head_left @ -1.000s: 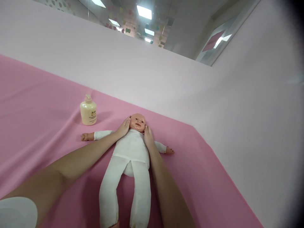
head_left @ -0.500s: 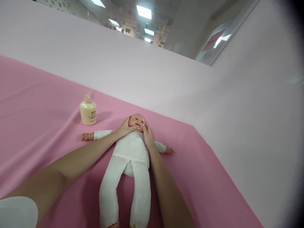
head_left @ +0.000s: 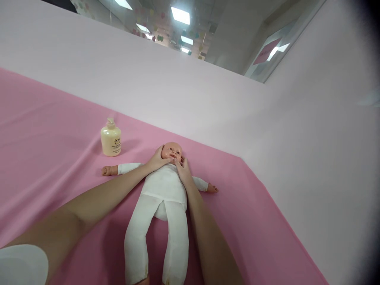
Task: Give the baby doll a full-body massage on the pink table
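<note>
A baby doll with a white cloth body lies on its back, head away from me and arms spread out. My left hand cups the left side of its head, the thumb along the chin below the mouth. On the other side, my right hand holds the jaw, and its thumb also touches the chin. The fingers of both hands are partly hidden beside and behind the head. Both forearms run along the doll's sides, and its feet are cut off by the lower frame edge.
A pale yellow pump bottle stands beyond the doll's arm at the left. Pink cloth with some creases covers the surface. White walls rise behind and to the right, with a window above showing reflected ceiling lights.
My right thumb has slid from the doll's cheek inward and down to the chin, close to my left thumb. My left hand, the doll and the bottle stay practically in place.
</note>
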Demonstrator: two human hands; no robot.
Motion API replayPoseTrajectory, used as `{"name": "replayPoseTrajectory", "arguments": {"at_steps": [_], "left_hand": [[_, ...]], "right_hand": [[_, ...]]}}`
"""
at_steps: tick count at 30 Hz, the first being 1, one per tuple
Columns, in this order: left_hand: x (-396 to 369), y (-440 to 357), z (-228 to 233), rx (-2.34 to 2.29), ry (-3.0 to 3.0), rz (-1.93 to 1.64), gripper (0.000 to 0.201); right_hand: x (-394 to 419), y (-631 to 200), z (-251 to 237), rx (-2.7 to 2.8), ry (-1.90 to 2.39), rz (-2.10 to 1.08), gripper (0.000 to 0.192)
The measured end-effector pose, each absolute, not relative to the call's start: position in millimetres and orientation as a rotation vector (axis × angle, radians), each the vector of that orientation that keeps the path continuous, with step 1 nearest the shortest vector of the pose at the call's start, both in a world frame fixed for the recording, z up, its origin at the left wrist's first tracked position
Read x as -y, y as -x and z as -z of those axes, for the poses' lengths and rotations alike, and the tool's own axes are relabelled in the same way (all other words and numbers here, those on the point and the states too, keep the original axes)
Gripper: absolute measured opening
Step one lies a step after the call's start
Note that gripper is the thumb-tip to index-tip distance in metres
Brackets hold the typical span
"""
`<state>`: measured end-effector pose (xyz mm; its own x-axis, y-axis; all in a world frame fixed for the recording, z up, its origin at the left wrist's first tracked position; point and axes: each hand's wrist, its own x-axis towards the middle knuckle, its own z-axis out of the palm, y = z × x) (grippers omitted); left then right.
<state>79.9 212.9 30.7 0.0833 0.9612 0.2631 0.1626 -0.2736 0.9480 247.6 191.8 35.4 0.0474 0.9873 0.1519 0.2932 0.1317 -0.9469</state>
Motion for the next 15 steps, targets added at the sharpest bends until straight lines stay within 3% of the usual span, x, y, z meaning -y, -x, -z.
{"name": "replayPoseTrajectory", "arguments": {"at_steps": [15], "left_hand": [[-214.2, -79.0, -30.1, -1.143, -1.627, -1.288, 0.072]], "right_hand": [[-186.4, -247.6, -40.2, 1.487, 1.291, -0.855, 0.063]]}}
